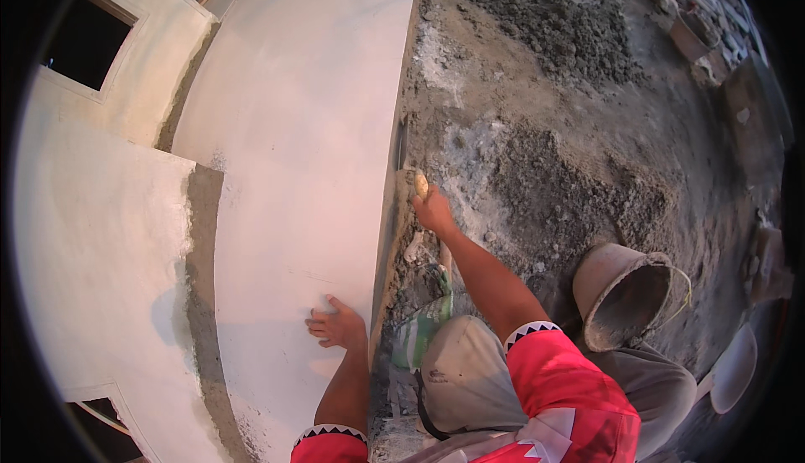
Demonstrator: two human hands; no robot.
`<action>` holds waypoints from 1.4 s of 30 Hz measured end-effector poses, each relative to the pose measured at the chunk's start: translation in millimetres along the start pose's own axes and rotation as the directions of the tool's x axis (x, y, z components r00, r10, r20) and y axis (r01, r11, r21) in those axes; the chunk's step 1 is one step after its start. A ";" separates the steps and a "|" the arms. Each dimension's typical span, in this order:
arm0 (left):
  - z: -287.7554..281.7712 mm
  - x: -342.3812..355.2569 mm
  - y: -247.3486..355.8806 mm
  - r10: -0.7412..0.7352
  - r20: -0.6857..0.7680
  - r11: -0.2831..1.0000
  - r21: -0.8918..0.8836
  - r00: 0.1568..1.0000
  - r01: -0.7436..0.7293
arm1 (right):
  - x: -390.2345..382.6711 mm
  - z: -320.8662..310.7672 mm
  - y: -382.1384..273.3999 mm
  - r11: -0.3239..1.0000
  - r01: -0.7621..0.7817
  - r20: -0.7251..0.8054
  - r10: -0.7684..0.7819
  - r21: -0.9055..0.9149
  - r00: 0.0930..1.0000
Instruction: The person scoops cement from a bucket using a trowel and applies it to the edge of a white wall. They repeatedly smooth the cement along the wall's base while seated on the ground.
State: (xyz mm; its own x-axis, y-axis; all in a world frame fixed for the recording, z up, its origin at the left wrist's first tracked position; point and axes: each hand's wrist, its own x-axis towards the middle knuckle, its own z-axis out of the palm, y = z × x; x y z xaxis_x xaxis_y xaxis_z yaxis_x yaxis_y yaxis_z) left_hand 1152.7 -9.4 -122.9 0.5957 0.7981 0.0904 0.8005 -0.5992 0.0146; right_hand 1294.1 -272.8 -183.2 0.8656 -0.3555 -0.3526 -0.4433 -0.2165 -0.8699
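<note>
My right hand (434,211) is closed round the pale handle of a trowel (421,184). The trowel's thin blade runs along the side edge of a smooth, pale slab (285,186), seen nearly edge-on. On the slab's top, closer to me, my left hand (338,326) lies with its fingers spread and nothing in it. Wet-looking grey mortar sits in a narrow strip along the slab's edge, below my right hand. A green and white sack (419,333) lies between that edge and my knee.
A mortar-crusted bucket (612,283) lies tilted at my right. Heaps of grey mortar (570,179) cover the rough ground, with another bucket (693,37) far right. A white rounded dish (733,369) stands low right. Left of the slab are pale walls (109,236) with dark openings.
</note>
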 end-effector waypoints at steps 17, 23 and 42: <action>4.9 0.5 -2.1 -0.003 0.006 1.000 0.029 1.000 0.003 | -49.7 6.3 10.9 1.000 -0.017 0.027 0.017 -0.014 0.999; 10.5 2.1 -4.9 0.004 -0.022 1.000 0.025 1.000 -0.004 | -67.0 10.0 25.5 1.000 -0.002 0.078 0.001 0.009 0.997; 1.0 0.5 -0.6 0.001 0.043 1.000 -0.017 0.999 0.000 | -135.1 40.4 45.0 0.996 -0.060 0.151 0.069 -0.061 0.986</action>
State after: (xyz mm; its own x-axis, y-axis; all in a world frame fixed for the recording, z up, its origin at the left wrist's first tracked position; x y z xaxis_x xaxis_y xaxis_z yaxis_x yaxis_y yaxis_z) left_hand 1152.6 -8.5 -123.8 0.5989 0.7994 0.0480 0.7990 -0.6005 0.0316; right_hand 1166.6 -197.7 -188.6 0.8582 -0.2280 -0.4599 -0.5081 -0.2495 -0.8244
